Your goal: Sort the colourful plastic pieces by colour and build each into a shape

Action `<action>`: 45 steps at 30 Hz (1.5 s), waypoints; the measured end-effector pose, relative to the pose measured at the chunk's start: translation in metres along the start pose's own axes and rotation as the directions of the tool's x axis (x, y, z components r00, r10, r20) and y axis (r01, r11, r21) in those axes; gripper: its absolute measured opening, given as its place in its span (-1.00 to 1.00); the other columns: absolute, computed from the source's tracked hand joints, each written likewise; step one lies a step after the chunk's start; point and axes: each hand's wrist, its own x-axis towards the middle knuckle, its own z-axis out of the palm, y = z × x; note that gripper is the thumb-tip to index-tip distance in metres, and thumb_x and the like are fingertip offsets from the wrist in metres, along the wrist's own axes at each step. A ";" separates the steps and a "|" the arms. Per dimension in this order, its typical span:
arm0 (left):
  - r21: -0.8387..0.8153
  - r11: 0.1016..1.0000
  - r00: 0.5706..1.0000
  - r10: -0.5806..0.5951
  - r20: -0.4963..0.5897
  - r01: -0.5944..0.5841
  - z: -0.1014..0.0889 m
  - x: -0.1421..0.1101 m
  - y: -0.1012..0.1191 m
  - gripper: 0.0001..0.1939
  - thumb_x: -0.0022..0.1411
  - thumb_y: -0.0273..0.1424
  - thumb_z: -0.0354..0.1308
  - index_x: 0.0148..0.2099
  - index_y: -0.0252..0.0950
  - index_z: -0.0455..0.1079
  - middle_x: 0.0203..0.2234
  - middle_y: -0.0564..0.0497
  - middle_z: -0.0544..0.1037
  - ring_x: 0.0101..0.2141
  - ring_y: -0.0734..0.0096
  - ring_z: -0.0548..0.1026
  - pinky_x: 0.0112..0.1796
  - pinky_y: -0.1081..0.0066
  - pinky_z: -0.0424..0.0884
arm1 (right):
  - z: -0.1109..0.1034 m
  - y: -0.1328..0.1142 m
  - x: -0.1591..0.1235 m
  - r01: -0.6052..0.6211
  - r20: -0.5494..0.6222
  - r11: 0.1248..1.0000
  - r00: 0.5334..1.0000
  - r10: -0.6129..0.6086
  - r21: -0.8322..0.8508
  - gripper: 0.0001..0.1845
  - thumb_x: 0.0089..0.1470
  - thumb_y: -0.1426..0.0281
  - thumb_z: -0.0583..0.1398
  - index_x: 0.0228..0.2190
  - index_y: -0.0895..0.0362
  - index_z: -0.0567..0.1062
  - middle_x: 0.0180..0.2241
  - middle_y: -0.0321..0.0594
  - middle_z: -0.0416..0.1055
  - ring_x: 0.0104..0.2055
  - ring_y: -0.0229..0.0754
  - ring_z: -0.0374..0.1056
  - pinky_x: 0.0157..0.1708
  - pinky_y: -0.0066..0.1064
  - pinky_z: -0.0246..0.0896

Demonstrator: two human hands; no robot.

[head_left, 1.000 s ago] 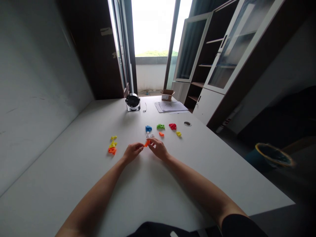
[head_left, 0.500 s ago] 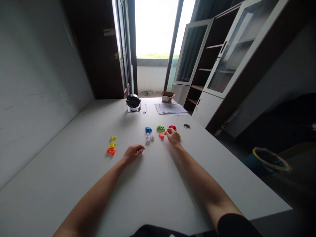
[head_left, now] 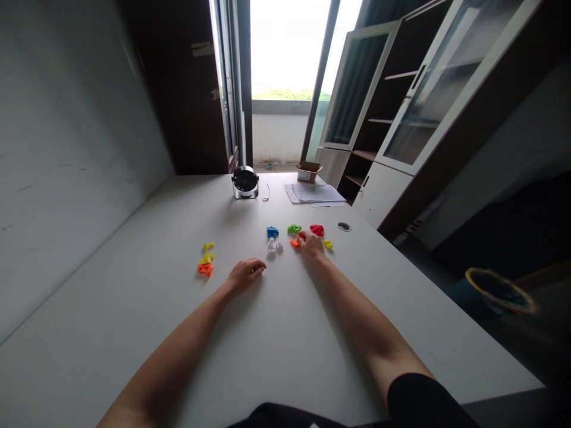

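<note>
At the right of the coloured pieces, my right hand (head_left: 311, 245) is closed in a pinch on a small orange plastic piece, mostly hidden by the fingers. Beside the fingertips, orange plastic (head_left: 295, 243) shows on the table. Just behind lie a green piece (head_left: 294, 229) and a red piece (head_left: 316, 230); a yellow piece (head_left: 328, 244) is right of the hand. My left hand (head_left: 246, 274) rests on the table with loosely bent fingers, thumb apart, holding nothing. Nearest to it are white pieces (head_left: 272, 245), with a blue piece (head_left: 272, 232) behind them.
Yellow pieces (head_left: 207, 258) and an orange piece (head_left: 206, 270) lie to the left on the white table (head_left: 276, 351). Farther back stand a round black device (head_left: 245, 180) and a small cardboard box (head_left: 308, 172), near papers (head_left: 314, 193). A cable hole (head_left: 344, 226) is at right.
My right hand has brought the pinched orange piece close to the other orange one. My left hand stays in place. The whole view has shifted slightly.
</note>
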 end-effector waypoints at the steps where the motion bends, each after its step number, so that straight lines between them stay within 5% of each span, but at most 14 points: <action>1: -0.001 1.000 1.000 0.004 0.001 -0.004 0.000 0.000 0.000 -0.80 0.28 -0.38 0.10 -0.15 -0.16 0.55 -0.30 0.04 0.61 -0.34 0.38 0.49 -0.31 0.46 0.33 | -0.001 0.001 0.001 0.015 0.021 1.000 1.000 -0.015 0.007 -0.83 0.19 0.41 0.18 -0.20 0.06 0.57 -0.23 -0.16 0.53 -0.16 -0.11 0.44 -0.13 -0.33 0.29; 9: 0.005 1.000 1.000 -0.007 0.008 0.007 0.000 0.001 0.001 -0.79 0.27 -0.39 0.09 -0.16 -0.17 0.56 -0.31 0.03 0.60 -0.36 0.38 0.48 -0.31 0.46 0.34 | -0.006 -0.002 -0.004 0.055 0.065 0.998 0.996 -0.057 0.043 -0.70 0.17 0.53 0.14 -0.15 0.05 0.60 -0.12 -0.18 0.53 -0.11 -0.15 0.43 -0.12 -0.37 0.31; 17: 0.006 1.000 1.000 0.002 -0.001 -0.002 0.000 0.001 0.000 -0.79 0.27 -0.40 0.10 -0.16 -0.18 0.56 -0.30 0.03 0.59 -0.36 0.39 0.47 -0.32 0.46 0.34 | -0.007 -0.022 -0.024 -0.071 -0.046 0.994 0.997 0.067 -0.078 -0.72 0.24 0.25 0.16 -0.10 0.10 0.54 -0.16 -0.07 0.51 -0.13 -0.06 0.41 -0.15 -0.33 0.27; 22: 0.008 1.000 1.000 -0.006 0.006 0.006 -0.001 0.000 0.002 -0.80 0.27 -0.38 0.10 -0.16 -0.19 0.56 -0.30 0.01 0.60 -0.35 0.38 0.48 -0.30 0.45 0.36 | -0.001 -0.035 -0.036 0.001 -0.092 0.981 0.996 -0.019 -0.193 -0.53 0.15 0.23 0.27 0.07 0.08 0.43 -0.10 -0.01 0.48 -0.03 0.05 0.35 -0.08 -0.27 0.23; 27: 0.002 1.000 1.000 0.003 0.000 -0.003 -0.002 0.000 0.005 -0.81 0.28 -0.37 0.10 -0.17 -0.17 0.56 -0.30 0.03 0.60 -0.35 0.38 0.49 -0.30 0.45 0.36 | 0.003 -0.036 -0.040 0.027 -0.096 0.979 0.994 -0.048 -0.204 -0.62 0.18 0.35 0.20 0.04 0.09 0.44 -0.12 0.02 0.46 -0.04 0.07 0.31 -0.02 -0.20 0.18; 45: 0.052 0.998 0.999 0.025 -0.029 -0.024 -0.005 0.000 0.004 -0.80 0.29 -0.40 0.07 -0.18 -0.20 0.54 -0.31 0.03 0.58 -0.37 0.41 0.47 -0.30 0.45 0.34 | 0.002 -0.026 -0.038 -0.014 -0.066 0.968 0.998 -0.003 -0.251 -0.79 0.23 0.28 0.20 -0.16 0.11 0.52 -0.13 -0.04 0.44 -0.03 0.02 0.28 -0.02 -0.27 0.13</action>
